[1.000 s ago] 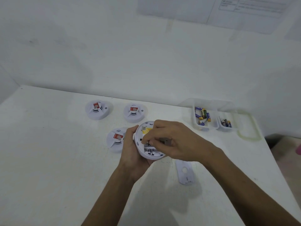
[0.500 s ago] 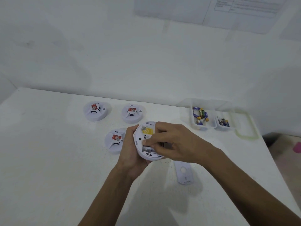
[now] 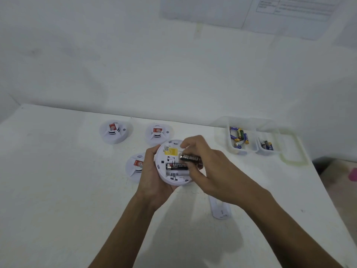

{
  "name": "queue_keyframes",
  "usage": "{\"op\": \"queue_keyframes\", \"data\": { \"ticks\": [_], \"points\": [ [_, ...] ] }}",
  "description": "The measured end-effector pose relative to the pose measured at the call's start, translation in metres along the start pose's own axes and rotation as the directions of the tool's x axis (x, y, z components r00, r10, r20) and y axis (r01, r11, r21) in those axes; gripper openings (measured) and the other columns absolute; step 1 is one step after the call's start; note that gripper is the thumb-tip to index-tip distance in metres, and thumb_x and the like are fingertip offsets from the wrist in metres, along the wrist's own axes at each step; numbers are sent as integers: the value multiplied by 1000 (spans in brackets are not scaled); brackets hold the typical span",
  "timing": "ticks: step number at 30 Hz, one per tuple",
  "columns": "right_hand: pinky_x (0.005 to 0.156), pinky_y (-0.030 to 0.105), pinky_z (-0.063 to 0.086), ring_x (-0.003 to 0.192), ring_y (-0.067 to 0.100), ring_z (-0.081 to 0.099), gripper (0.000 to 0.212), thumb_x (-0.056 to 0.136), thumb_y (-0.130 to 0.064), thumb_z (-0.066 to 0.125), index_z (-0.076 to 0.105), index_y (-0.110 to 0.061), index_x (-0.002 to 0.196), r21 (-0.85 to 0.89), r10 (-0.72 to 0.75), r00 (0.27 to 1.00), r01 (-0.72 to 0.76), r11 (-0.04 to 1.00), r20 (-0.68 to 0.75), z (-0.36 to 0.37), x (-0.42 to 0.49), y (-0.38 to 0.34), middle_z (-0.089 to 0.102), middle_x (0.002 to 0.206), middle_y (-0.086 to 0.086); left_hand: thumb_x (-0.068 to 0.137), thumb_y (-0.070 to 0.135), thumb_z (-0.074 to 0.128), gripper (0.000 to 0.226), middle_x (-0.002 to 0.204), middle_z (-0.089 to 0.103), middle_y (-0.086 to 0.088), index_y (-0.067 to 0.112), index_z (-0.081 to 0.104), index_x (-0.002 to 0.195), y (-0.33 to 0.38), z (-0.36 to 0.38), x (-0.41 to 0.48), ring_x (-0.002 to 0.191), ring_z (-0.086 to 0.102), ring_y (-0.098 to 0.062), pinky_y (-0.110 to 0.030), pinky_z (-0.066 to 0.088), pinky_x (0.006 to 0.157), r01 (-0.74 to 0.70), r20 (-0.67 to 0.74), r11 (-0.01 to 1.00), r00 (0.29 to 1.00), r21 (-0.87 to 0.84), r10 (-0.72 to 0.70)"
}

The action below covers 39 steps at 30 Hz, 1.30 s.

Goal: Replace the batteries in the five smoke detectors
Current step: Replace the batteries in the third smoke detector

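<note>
A battery [image 3: 190, 158] is being pinched out by the right hand [image 3: 208, 167], detector [image 3: 162, 157] gripped in the left hand [image 3: 154, 171] (second battery [image 3: 176, 166] probably next).

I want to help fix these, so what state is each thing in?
Held smoke detector, back open, gripped by left hand.
Seated battery, in its slot.
Loose battery, pinched by right hand.
Cover, off, on the table.
Three other detectors, resting dome-up on table.
Container, open.

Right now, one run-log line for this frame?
left hand holds detector | right hand pinches loose battery | second battery seated | cover on table
</note>
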State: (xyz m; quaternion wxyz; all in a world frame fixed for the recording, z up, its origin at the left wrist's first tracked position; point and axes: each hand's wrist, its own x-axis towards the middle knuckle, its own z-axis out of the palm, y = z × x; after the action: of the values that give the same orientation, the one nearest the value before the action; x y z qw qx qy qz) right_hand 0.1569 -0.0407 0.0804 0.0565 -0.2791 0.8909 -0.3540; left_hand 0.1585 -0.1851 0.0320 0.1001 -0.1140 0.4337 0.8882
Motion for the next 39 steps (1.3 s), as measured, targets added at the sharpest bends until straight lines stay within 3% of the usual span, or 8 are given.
{"op": "queue_keyframes", "data": {
  "ticks": [4,7,9,15,18,27,33,39],
  "points": [
    [73,19,50,91,5,64,17,90,-11,63,59,-18,105,93,-35,984,52,994,-174,7,-4,6,69,100,-10,101,29,26,55,82,73,-11,15,76,83,-1,-16,11,72,71,-22,-38,59,67,68,-17,991,997,-115,-70],
    [74,16,48,87,10,62,19,86,-8,64,71,-14,102,124,-19,953,60,990,-304,16,-4,13,62,96,-7,100,35,26,57,90,74,-11,19,78,84,-4,-23,16,80,70,-25,-42,57,74,96,-28,981,994,-168,-102],
    [77,16,50,90,10,62,24,87,-6,59,72,-12,106,154,7,935,51,987,-355,23,-6,13,62,97,-3,100,35,24,59,90,74,-9,22,78,83,-5,-25,17,79,71,-23,-43,57,76,105,-29,972,993,-208,-114],
    [74,19,54,86,10,67,25,83,-4,69,59,-13,104,420,236,873,-40,906,-426,36,-9,1,68,87,-7,99,40,26,53,134,54,-20,12,47,139,-8,-26,21,114,56,-35,-56,37,105,132,9,946,991,-295,-135],
    [72,16,54,83,7,67,20,81,-12,73,60,-12,96,372,255,835,-66,926,-487,43,-10,0,69,84,-10,96,42,28,54,137,53,-18,14,46,139,-8,-25,21,125,51,-37,-50,45,99,133,11,936,990,-325,-137],
    [73,3,46,81,1,64,17,82,-21,70,68,-10,96,136,136,756,-63,989,-641,61,-12,1,71,88,-4,94,43,30,48,116,67,-12,19,60,122,-9,-19,17,106,64,-29,-38,58,77,19,-6,944,1000,-330,-22],
    [74,1,45,82,4,60,17,80,-22,69,68,-6,88,76,117,678,-90,993,-725,74,-10,1,69,92,3,96,43,23,47,98,74,-7,21,63,107,-11,-13,15,89,72,-24,-35,60,71,-35,17,964,999,-264,41],
    [77,2,46,85,4,57,14,77,-19,71,67,-6,82,50,118,627,-124,991,-770,79,-9,0,65,94,6,92,46,29,48,110,70,-10,21,63,113,-12,-10,14,103,66,-29,-37,57,82,-34,21,972,999,-233,40]
  ]
}}
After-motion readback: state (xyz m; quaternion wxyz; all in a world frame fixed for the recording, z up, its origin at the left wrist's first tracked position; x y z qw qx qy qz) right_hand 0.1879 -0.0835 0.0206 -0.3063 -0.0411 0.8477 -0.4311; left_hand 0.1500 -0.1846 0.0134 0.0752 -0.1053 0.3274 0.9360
